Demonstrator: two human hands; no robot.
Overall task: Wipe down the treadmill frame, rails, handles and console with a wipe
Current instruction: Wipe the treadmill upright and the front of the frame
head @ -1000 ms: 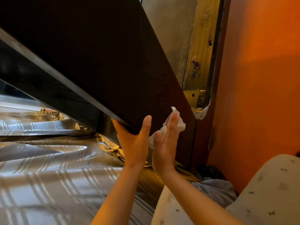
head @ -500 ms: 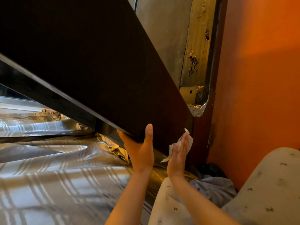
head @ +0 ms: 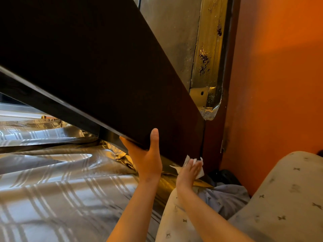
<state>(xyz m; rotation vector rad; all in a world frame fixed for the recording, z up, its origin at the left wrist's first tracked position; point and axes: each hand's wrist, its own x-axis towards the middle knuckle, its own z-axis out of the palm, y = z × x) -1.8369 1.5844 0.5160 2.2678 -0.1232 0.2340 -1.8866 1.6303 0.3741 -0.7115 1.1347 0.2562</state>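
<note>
Right hand (head: 188, 170), fingers flat, presses wipe (head: 201, 173) to panel (head: 104, 75) bottom corner; left hand (head: 148, 159) grips edge. Next, probably: underside.

home: plaid bedding (head: 61, 189), orange wall (head: 279, 84)

Two bare forearms reach up and forward from the bottom of the view, close together. The left hand (head: 148, 158) grips the lower edge of a dark panel (head: 104, 67), thumb upright on its near face, fingers hidden behind it. The right hand (head: 188, 172), lower and just to the right, lies flat with fingers straight and together, pressing a white wipe (head: 200, 174) against the panel's bottom corner.
</note>
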